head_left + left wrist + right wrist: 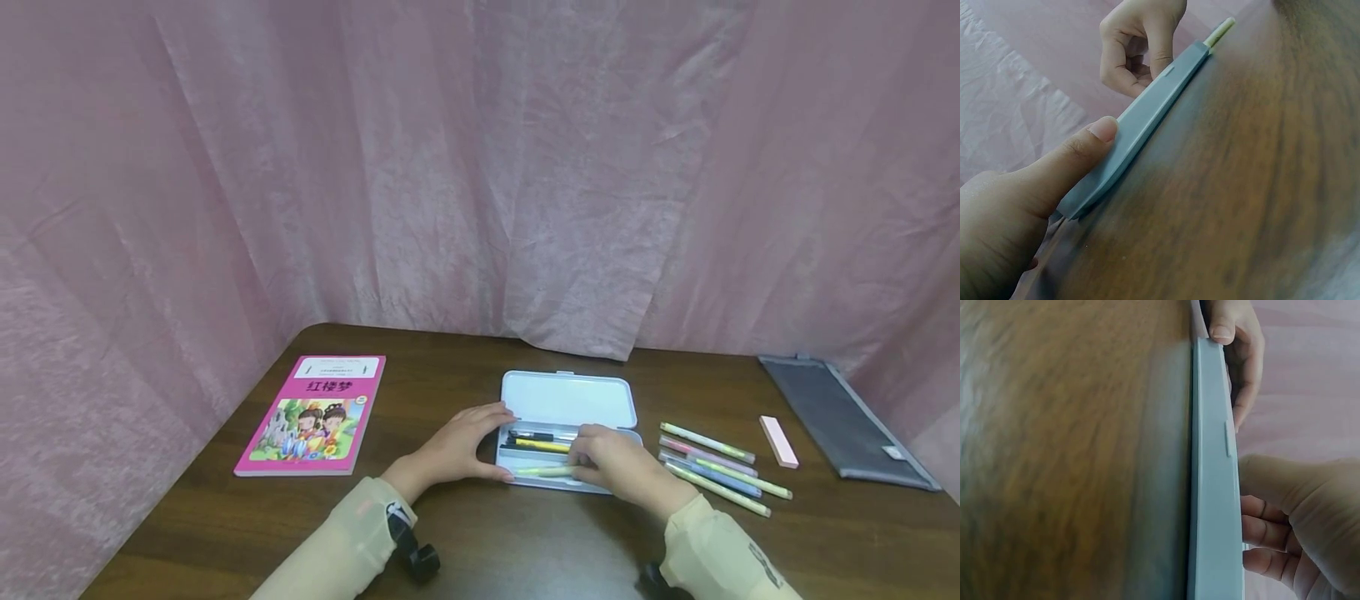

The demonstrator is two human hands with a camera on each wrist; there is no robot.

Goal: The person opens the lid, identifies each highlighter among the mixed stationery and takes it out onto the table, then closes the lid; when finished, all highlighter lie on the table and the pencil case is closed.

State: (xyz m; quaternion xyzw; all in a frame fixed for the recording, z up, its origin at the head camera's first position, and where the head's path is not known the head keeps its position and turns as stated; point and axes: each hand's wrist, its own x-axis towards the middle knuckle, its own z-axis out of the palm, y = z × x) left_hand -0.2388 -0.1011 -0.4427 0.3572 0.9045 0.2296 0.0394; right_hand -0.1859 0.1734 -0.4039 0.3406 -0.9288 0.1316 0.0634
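An open light-blue pencil case (pixel 567 400) lies on the table with its lid folded back. My left hand (pixel 463 446) holds its left end, thumb on the front wall and fingers at the far corner; in the left wrist view the thumb (pixel 1104 129) presses near the rim. Inside the case are a yellow pencil (pixel 542 446), a dark pen (pixel 531 435) and a light green marker (pixel 543 472). My right hand (pixel 615 462) reaches into the right part with curled fingers, pinching the green marker's right end. The case's front wall hides those fingertips in the right wrist view.
Several pastel markers (pixel 712 487) lie right of the case. Beyond them are a pink-and-white eraser-like block (pixel 779 442) and a flat grey pouch (pixel 840 421). A pink book (pixel 311 417) lies at the left. Pink curtain (pixel 480 167) hangs behind the table.
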